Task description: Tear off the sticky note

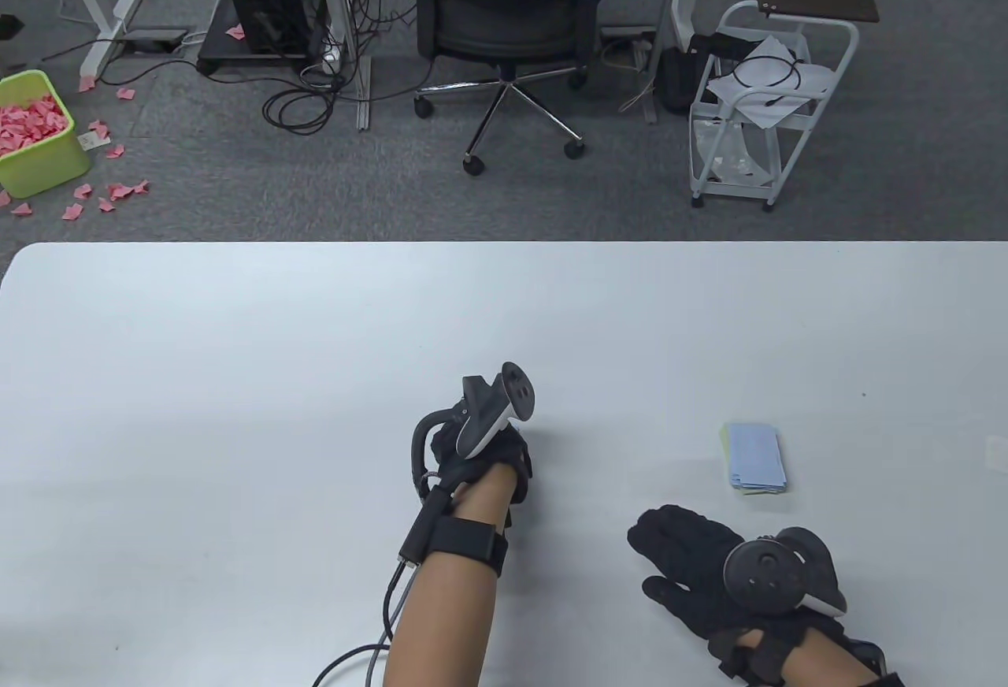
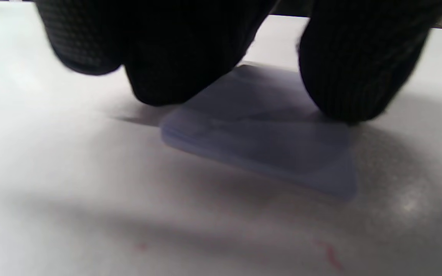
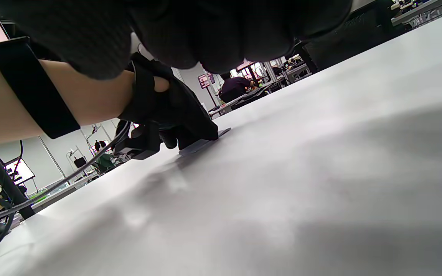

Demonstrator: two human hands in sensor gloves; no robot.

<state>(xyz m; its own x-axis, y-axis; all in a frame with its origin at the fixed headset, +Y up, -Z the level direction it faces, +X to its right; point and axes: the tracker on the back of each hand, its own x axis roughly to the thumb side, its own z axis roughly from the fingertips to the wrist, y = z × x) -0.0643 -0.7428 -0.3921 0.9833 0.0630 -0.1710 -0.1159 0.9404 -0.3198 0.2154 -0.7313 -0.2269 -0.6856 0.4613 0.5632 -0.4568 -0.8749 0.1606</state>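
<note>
Early stage, judging by the layout: nothing looks torn off yet. Left hand (image 1: 480, 451) is down on the desk (image 1: 236, 372) near the middle, fingers (image 2: 175, 76) curled over a small bluish sticky note pad (image 2: 259, 145). In the left wrist view two fingertips press on the pad's far part, one toward its left corner and one on its right edge; the near edge of the pad lies free and flat on the desk. No sheet visibly lifted or peeling, though the shot is blurred, so a slight lift can't be ruled out. The hand presses on the pad rather than pinching a sheet, as far as shows.

Right hand (image 1: 709, 569) rests palm-down on the desk at lower right, fingers spread flat, holding nothing. A second stack of pale blue notes (image 1: 754, 458) lies just beyond it, apart from its fingertips, untouched.

Left to do: catch the top sheet's free edge, peel it up, pull it clear while the pad stays pinned.
</note>
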